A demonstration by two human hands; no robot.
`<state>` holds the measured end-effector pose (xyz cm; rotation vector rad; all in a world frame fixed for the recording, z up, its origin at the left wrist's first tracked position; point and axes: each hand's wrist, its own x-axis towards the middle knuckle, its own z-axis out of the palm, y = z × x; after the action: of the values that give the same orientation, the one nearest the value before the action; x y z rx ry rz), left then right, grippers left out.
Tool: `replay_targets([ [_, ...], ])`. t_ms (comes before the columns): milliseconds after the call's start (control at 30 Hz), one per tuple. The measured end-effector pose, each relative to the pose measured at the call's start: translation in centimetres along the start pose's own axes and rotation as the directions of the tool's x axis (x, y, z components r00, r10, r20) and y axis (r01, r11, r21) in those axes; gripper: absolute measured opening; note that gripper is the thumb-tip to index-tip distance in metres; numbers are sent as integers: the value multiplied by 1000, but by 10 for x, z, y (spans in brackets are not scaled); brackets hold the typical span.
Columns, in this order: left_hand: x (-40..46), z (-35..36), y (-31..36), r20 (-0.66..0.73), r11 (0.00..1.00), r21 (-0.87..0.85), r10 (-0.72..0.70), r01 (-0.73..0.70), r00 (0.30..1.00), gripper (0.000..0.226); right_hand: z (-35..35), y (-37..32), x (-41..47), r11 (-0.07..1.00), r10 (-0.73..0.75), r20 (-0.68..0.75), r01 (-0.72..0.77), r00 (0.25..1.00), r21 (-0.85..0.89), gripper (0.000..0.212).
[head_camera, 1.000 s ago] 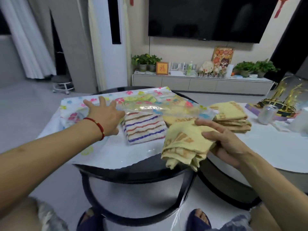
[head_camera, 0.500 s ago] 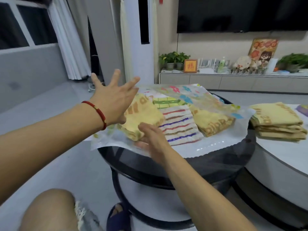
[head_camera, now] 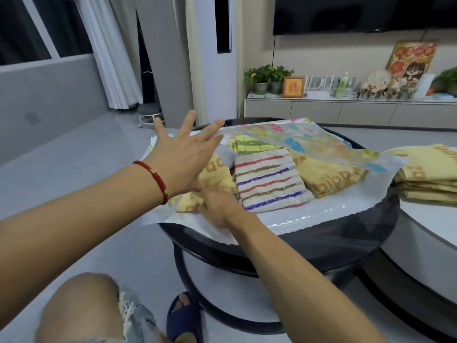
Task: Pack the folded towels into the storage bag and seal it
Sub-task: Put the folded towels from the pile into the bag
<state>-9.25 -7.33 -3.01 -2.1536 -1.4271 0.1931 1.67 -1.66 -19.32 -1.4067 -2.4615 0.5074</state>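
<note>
head view: four towels point(head_camera: 270, 184) inside one storage bag point(head_camera: 309, 138).

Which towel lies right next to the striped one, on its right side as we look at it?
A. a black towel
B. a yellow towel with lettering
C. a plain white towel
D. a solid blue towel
B: a yellow towel with lettering lies beside the striped towel, partly under the storage bag's flowered flap.
</note>
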Motion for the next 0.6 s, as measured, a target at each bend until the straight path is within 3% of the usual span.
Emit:
replay_targets([
  [100, 0, 4, 8, 2, 1000, 3, 22, -22, 1000, 103, -15, 2, -10, 990, -48, 1, 47, 999, 135, 47],
  [200, 3, 10, 22, -33, 997, -9, 71, -71, 997, 94, -36, 25, -51, 975, -55, -199, 96, 978, 202, 39],
  [300, 16, 9, 49, -36, 990, -72, 117, -119, 993, 89, -67, 66, -105, 986, -19, -279, 64, 960, 152, 35],
  [467, 60, -1, 107, -64, 974, -51, 217, -221, 974, 83, -123, 157, -197, 973, 231, -325, -213, 917, 90, 26],
  [533, 80, -6, 130, -81, 963, -40, 264, -268, 961, 75, -147, 188, -227, 933, 357, -397, -339, 845, 116, 26],
  [600, 97, -11, 151, -87, 953, -21, 299, -301, 950, 68, -168, 218, -247, 883, 463, -513, -428, 723, 192, 25],
])
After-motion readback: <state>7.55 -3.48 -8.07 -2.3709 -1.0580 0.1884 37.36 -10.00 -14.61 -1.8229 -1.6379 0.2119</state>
